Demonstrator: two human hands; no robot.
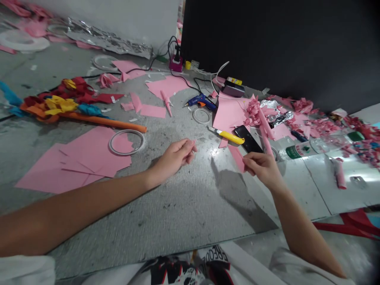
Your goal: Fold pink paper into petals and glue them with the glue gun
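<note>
My left hand (177, 158) is held over the middle of the table, thumb and fingers pinched together. Whatever may be between its fingertips is too small to make out. Off to the right, my right hand (263, 168) grips the end of a pink paper strip (236, 157) between thumb and fingers. Just beyond that strip lie a yellow utility knife (230, 136) and a black phone (247, 138). A blue hot glue gun (203, 101) rests farther back, near a tape roll (201, 115).
Pink paper sheets (86, 158) lie at left under another tape roll (126, 142). Behind them is an orange-stemmed bunch of coloured paper (63, 103). A plastic bottle (319, 145) lies at right among pink scraps. A black panel (276, 43) stands behind.
</note>
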